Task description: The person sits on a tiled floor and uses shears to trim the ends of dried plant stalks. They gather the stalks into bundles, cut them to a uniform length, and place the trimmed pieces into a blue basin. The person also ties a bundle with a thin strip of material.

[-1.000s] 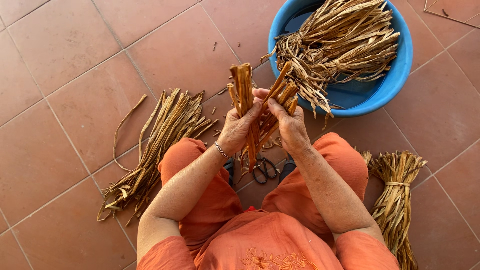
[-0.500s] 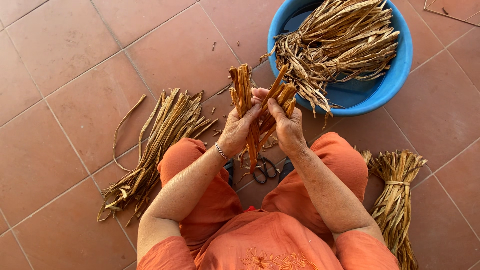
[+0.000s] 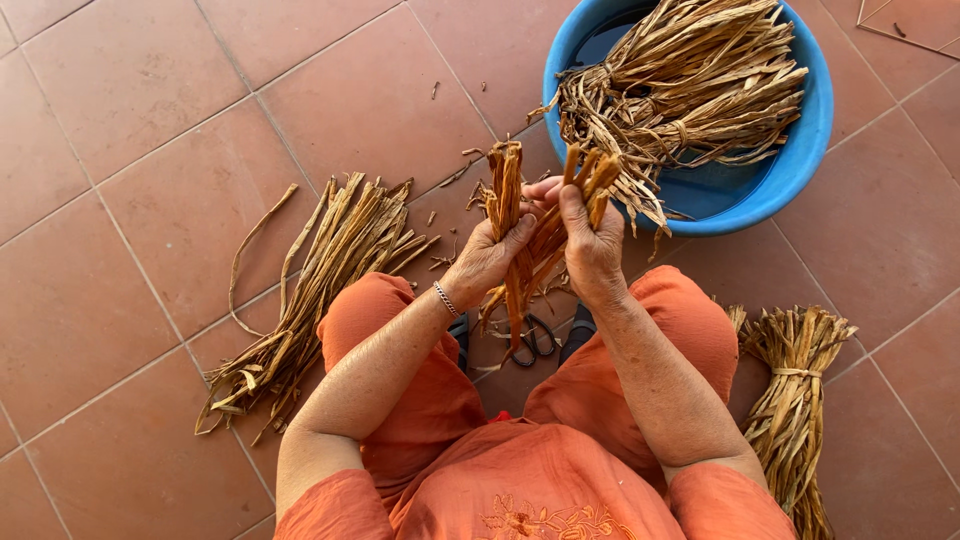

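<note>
Head camera looks straight down at two hands working over the lap. Fingers of the left hand (image 3: 492,252) are curled tight around a bunch of brown dried leaf strips (image 3: 508,215), whose upper ends stand up above the fist while the lower ends trail down between the knees. The right hand (image 3: 588,240) is closed on a second cluster of the same strips (image 3: 590,180), thumb pressed along them, just beside the left hand and touching it at the fingertips. Below the hands, black scissors (image 3: 535,340) lie on the tiled floor (image 3: 130,120) between the orange-clad legs. Beyond the right hand, a blue plastic basin (image 3: 800,150) holds a tied bundle of pale strips (image 3: 690,90). Loose strips (image 3: 320,270) lie on the left; another tied bundle (image 3: 795,400) lies on the right.
</note>
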